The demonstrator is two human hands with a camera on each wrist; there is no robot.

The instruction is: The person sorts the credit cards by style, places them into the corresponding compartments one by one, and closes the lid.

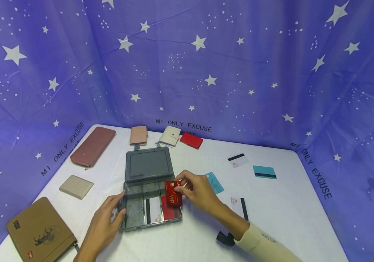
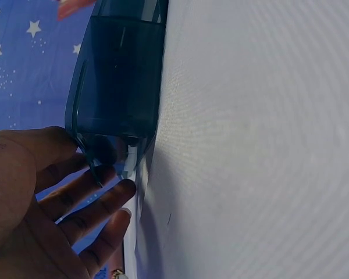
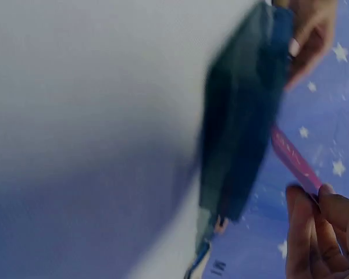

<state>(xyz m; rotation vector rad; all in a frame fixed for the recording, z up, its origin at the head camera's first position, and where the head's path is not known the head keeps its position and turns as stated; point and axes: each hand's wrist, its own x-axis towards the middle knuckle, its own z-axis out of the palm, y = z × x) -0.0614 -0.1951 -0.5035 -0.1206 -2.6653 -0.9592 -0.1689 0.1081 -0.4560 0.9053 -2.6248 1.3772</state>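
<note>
One red VIP card (image 1: 171,198), pinched over the open grey box (image 1: 132,214).
Right grip (image 1: 200,189) pinches the card by its edge between thumb and fingers, at the box's 3 o'clock — lower end left free, over another red piece (image 1: 172,213) lying in a compartment. Left grip (image 1: 103,218) is spread against the side wall at 9 o'clock, probably to steady it; lid (image 1: 149,163) folded back at 12, seemingly for access.

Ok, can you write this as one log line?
right hand: pinches red VIP card over open box; left hand: touches box's left edge; inside: striped white card, second red card
</note>
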